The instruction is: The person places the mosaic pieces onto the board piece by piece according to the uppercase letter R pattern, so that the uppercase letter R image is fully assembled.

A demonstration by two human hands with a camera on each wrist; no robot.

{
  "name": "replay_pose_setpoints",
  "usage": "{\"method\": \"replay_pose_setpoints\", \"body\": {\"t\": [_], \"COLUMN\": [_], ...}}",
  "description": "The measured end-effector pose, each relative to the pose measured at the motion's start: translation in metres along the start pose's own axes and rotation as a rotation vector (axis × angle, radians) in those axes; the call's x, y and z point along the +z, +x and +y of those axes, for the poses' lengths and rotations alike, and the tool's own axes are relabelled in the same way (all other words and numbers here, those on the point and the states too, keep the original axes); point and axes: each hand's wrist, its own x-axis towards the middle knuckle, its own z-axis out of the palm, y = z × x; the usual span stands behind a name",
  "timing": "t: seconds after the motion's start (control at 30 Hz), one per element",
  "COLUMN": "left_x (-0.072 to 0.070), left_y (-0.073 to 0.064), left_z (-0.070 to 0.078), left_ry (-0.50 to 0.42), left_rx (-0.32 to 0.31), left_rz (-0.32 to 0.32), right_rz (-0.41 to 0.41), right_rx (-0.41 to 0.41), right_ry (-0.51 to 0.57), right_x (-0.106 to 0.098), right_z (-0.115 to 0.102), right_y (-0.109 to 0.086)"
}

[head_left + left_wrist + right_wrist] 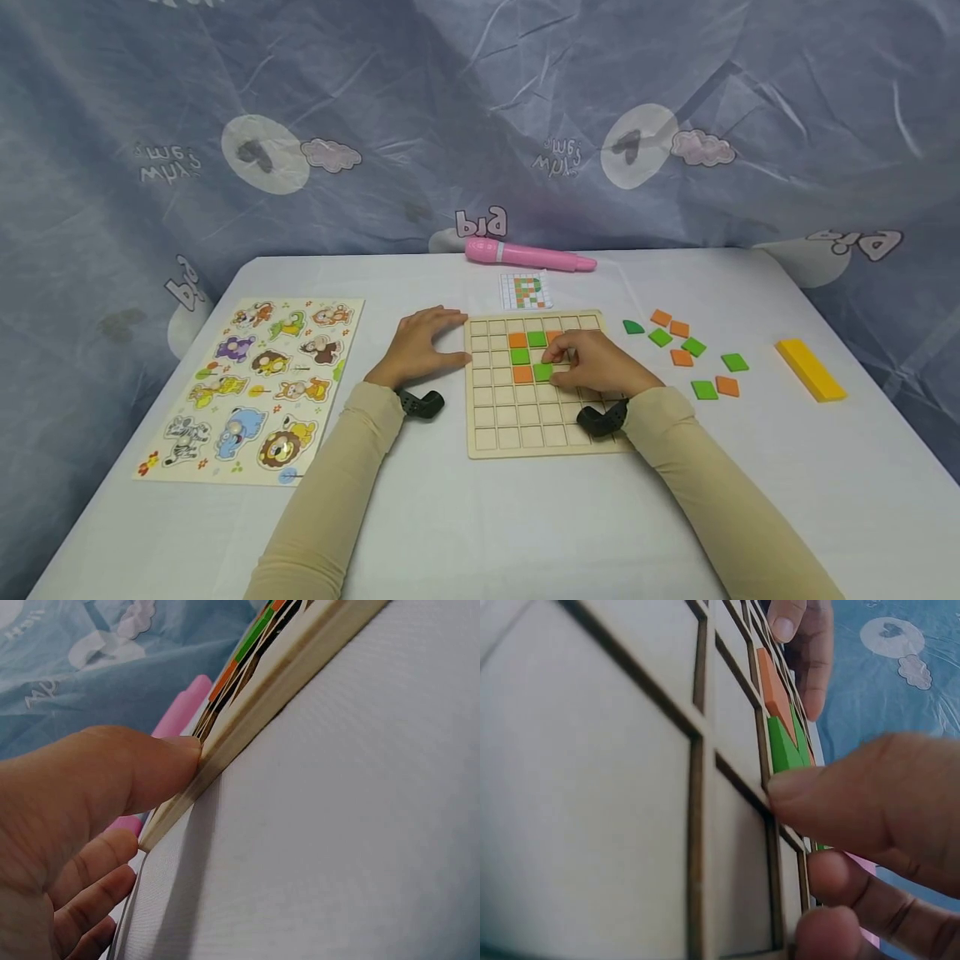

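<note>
A wooden grid board (506,417) lies on the table with orange and green square tiles set in several of its cells. My right hand (596,362) is over the board, thumb and fingers bent at a green tile (542,372) beside an orange tile (522,375). In the right wrist view the thumb (817,791) meets the green tile's (784,746) near edge. My left hand (423,346) rests at the board's left side, fingers extended; its thumb (161,765) touches the board's edge (247,720). The right hand partly covers another orange tile (553,336).
Loose orange and green tiles (693,346) and a dark green rounded piece (633,327) lie to the right, near a yellow block (810,369). Behind the board are a small pattern card (526,292) and a pink pen (532,255). An animal puzzle board (255,392) lies left.
</note>
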Motion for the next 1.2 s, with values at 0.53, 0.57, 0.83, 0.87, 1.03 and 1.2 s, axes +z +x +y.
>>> {"method": "replay_pose_setpoints", "body": {"t": [0.53,0.57,0.83,0.87,1.03,1.2], "left_x": [-0.002,-0.002,0.0,-0.001,-0.001,0.0], "left_y": [-0.001,-0.001,0.0,-0.001,0.0,-0.001], "left_z": [0.001,0.0,0.0,0.0,0.001,0.0], "left_ry": [0.001,0.001,-0.004,-0.004,-0.003,0.003], "left_rx": [-0.011,-0.009,0.0,0.0,0.001,0.004], "left_rz": [-0.005,-0.004,0.002,0.002,-0.002,-0.003], "right_rz": [-0.013,-0.013,0.027,0.041,0.092,0.128], "right_rx": [0.015,0.015,0.032,0.035,0.052,0.084], "right_ry": [0.019,0.025,0.163,0.172,0.244,0.307], "right_x": [0.0,0.0,-0.011,-0.013,-0.024,-0.035], "right_z": [0.002,0.003,0.012,0.013,0.022,0.034], "right_y": [0.001,0.0,-0.014,-0.018,-0.039,-0.066]}}
